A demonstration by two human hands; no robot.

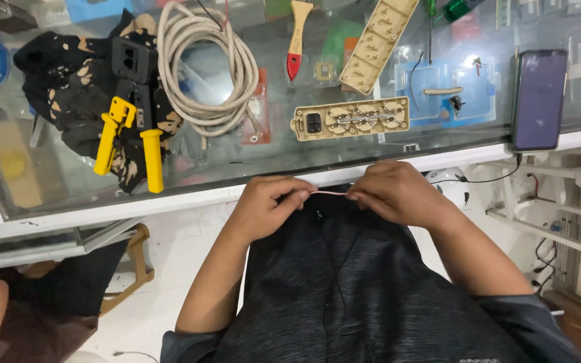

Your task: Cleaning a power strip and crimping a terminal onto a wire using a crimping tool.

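Left hand: my left hand point(269, 202) pinches one end of a thin pink wire point(331, 193) between thumb and forefinger, just near of the counter's edge.
Right hand: my right hand point(398, 193) pinches the wire's other end, fingers pressed together.
Wire: I see it stretched taut between both hands, above my dark shirt.
Counter: the glass counter point(68, 181) lies far of the hands.
Centre: an opened beige power strip point(351, 119), a coiled grey cable point(200, 64) to its left.
Left: a yellow-handled crimping tool point(129, 107) rests on a black cloth point(62, 74).
Right: a smartphone point(538, 99) lies at the counter's edge.
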